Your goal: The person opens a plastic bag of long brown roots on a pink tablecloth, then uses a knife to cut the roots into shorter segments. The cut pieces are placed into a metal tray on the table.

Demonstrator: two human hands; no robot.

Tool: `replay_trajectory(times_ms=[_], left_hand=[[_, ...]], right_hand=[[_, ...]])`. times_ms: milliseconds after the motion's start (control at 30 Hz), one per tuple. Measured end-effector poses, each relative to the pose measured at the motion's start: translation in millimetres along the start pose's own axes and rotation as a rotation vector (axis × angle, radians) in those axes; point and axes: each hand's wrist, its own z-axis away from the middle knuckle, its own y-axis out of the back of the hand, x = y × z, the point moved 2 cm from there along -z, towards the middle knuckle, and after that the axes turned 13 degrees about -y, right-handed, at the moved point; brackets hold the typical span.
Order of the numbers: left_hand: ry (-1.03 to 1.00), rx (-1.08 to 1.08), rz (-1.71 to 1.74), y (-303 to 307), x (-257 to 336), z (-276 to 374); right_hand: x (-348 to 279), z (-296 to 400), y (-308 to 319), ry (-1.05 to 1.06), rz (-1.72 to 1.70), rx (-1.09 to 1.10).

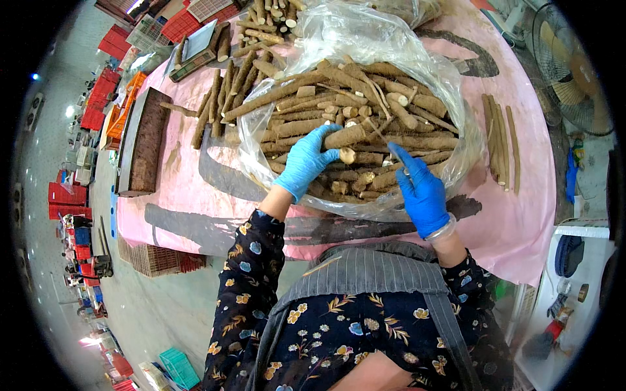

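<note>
My left hand (307, 161), in a light blue glove, grips a thick brown yam-like root (345, 137) above the pile. A pale cut face (347, 155) shows just by my left thumb. In my right hand (421, 193), gloved in darker blue, is a small knife; its thin blade (377, 130) points up and left, close to the far end of the held root. Most of the knife's handle is hidden by the fingers. Beneath both hands, a clear plastic bag (469, 122) lies wide open around many hairy roots (298, 128), some with white cut ends.
Roots (230, 93) lie left of the bag, near a scale (193, 51). A long metal-edged box (142, 141) stands at the table's left edge. Several thin roots (498, 141) lie right on the pink table cover (528, 215). A fan (572, 68) stands beyond the right edge.
</note>
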Motion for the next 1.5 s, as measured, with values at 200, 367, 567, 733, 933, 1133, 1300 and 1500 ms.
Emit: replay_trajectory(times_ms=[200, 367, 567, 733, 933, 1133, 1300, 1500], left_hand=[[-0.141, 0.196, -0.032, 3.6, 19.0, -3.5], [-0.172, 0.141, -0.083, -6.5, 39.6, -5.5], [0.013, 0.428, 0.584, 35.5, 66.6, -18.3], [-0.101, 0.711, 1.4, 91.2, 62.1, -29.5], [-0.02, 0.82, 1.628, 65.8, 49.4, -17.9], [0.221, 0.544, 1.229, -10.5, 64.7, 4.2], [0.121, 0.652, 1.209, -0.7, 51.3, 7.7], [0.091, 0.684, 1.193, -8.1, 42.7, 15.7]], right_hand=[[-1.3, -2.0, -19.9, 0.053, 0.241, -0.046], [7.3, -16.3, -32.3, -0.043, 0.388, 0.026], [15.1, -34.1, -21.2, -0.267, -0.072, -0.256], [-9.4, -25.8, -24.6, -0.247, -0.236, -0.318], [-4.9, -24.8, -30.3, -0.421, -0.489, -0.35], [-18.9, -32.3, -19.2, -0.395, -0.406, -0.247], [-3.1, -23.9, -21.6, -0.19, -0.258, 0.001], [-27.4, -7.0, -26.1, 0.047, -0.033, -0.016]])
